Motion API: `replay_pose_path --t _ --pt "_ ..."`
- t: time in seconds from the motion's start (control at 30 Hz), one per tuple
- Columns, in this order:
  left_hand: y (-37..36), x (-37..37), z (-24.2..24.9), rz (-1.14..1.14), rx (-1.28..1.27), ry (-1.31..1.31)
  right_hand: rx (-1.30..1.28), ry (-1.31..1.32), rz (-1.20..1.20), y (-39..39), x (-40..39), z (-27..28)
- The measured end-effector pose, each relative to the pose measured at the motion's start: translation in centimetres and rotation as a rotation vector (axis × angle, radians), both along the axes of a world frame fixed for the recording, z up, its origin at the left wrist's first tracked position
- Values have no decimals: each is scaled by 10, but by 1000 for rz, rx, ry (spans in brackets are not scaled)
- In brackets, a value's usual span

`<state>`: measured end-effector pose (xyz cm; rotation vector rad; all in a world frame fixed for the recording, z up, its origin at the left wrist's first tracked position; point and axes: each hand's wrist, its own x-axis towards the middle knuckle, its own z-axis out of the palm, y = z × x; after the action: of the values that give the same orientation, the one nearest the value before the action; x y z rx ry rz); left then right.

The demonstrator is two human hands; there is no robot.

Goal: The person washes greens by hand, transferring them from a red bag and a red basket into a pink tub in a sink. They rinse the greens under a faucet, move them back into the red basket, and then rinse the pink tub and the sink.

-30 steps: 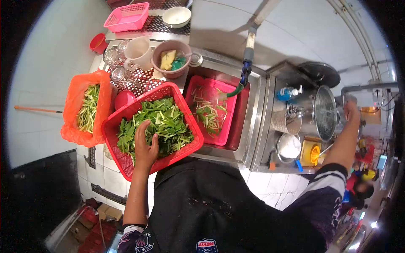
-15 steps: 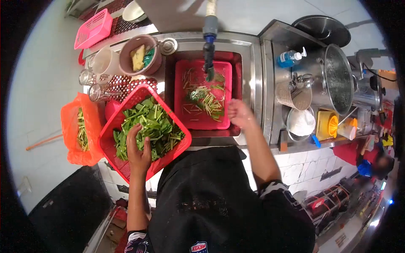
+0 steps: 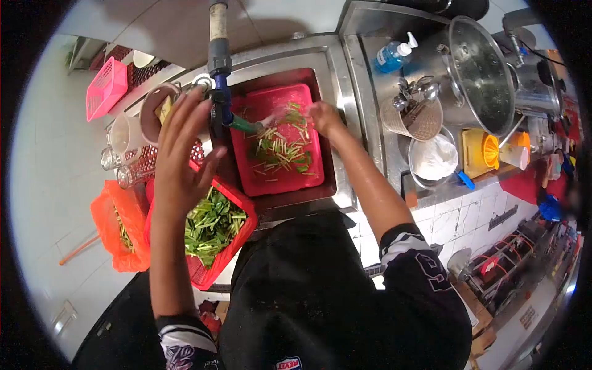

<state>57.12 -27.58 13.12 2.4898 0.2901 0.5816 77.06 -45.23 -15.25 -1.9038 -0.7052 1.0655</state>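
Observation:
My left hand (image 3: 182, 154), fingers stretched out and apart, is raised beside the tap (image 3: 221, 102) and holds nothing. Water runs from the tap's green nozzle (image 3: 245, 126) into a pinkish-red tub (image 3: 246, 179) in the sink (image 3: 324, 185). Cut green stems and leaves (image 3: 283, 148) lie loose in the tub. My right hand (image 3: 325, 118) is closed at the tub's right rim. Below my left hand, a red basket (image 3: 245, 231) full of leafy greens (image 3: 213, 228) is partly covered by my forearm.
Left of the basket hangs an orange plastic bag (image 3: 132, 231) with stems inside. Glass jars (image 3: 126, 177) and a mauve bowl (image 3: 151, 117) stand behind. On the right are a soap bottle (image 3: 391, 58), a utensil basket (image 3: 416, 120) and a large metal pot (image 3: 484, 80).
My left hand has left the greens in the basket and moved up to the tap. Water now flows into the tub. My right hand stays at the tub's rim; the camera view has turned.

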Motion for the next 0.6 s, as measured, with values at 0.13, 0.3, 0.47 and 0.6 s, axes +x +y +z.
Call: replay_pose_path --t 0.13,0.3,0.47,0.6 --pt "35 35 1 -323 374 200 11 -122 -147 1 -55 -15" --pt "33 58 19 -354 492 204 -100 -496 149 11 -83 -102" --pt "5 85 12 -7 348 324 -273 -61 -188 35 -87 -136" --pt "-1 88 3 96 374 252 -64 -554 -308 58 -69 -162"
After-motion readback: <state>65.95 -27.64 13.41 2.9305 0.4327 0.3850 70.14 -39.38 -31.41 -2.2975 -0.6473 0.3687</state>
